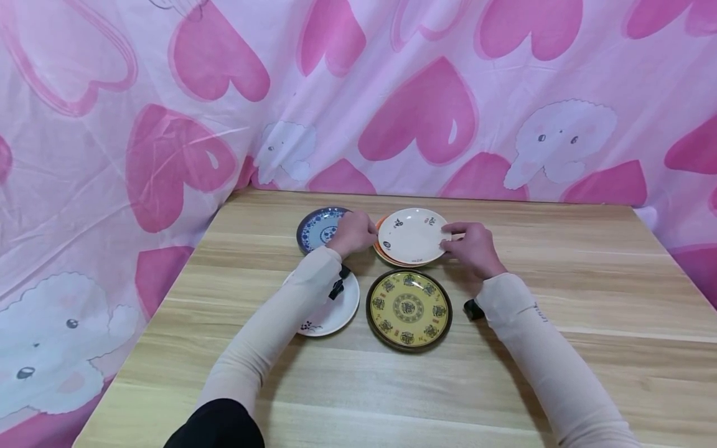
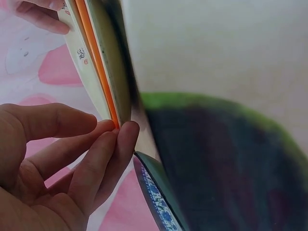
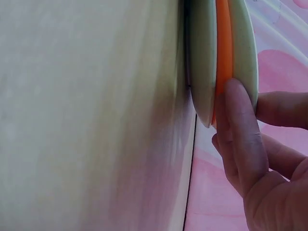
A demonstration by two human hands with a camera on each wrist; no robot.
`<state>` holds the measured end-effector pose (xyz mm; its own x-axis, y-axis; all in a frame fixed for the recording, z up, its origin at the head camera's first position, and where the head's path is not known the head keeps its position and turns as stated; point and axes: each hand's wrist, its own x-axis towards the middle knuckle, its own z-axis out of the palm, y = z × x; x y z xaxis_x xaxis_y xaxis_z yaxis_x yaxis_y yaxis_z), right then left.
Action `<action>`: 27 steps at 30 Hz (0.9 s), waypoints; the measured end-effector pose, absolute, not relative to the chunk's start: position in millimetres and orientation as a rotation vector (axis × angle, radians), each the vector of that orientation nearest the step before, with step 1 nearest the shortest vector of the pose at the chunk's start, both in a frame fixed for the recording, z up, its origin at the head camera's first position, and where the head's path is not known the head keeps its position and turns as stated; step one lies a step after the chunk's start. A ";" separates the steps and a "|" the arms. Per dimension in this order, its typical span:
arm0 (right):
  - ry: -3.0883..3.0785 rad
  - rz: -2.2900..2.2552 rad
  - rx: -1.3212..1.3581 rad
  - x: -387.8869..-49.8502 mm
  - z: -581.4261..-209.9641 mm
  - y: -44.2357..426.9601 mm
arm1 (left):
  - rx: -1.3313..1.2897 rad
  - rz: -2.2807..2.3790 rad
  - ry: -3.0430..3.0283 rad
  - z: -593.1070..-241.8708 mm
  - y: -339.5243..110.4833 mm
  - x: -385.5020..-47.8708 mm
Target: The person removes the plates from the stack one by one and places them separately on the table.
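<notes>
A stack at the back of the table has a white plate (image 1: pixel 413 236) with small dark motifs on top, an orange plate (image 3: pixel 224 48) beneath it and a pale plate (image 3: pixel 202 62) lowest. My right hand (image 1: pixel 473 249) pinches the white plate's right rim, thumb over the top, fingers against the edge and the orange plate. On the stack's left side, my left hand (image 2: pixel 72 163) touches the rims with its fingertips, its thumb held off the plates. Partly behind that hand lies a blue patterned plate (image 1: pixel 313 231).
Nearer the front, a yellow plate (image 1: pixel 409 310) with a dark rim lies on the wooden table (image 1: pixel 358 386). To its left is another white plate (image 1: pixel 342 311), partly covered by the left forearm. A pink heart-print cloth (image 1: pixel 336 93) hangs behind and at the left.
</notes>
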<state>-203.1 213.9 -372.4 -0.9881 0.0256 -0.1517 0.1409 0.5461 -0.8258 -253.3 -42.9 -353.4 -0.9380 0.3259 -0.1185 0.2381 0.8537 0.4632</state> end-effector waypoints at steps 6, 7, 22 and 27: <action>2.589 -1.497 0.179 -202.1 -368.6 215.5 | 0.442 0.654 2.834 -353.5 -43.0 -254.9; 2.583 -1.499 0.184 -202.0 -368.2 215.7 | 0.443 0.655 2.832 -353.3 -43.1 -254.7; 2.511 -1.537 0.217 -200.8 -367.3 218.0 | 0.462 0.639 2.840 -353.8 -42.7 -254.3; 2.488 -1.567 0.211 -200.6 -369.0 220.4 | 0.451 0.642 2.850 -354.9 -42.6 -254.0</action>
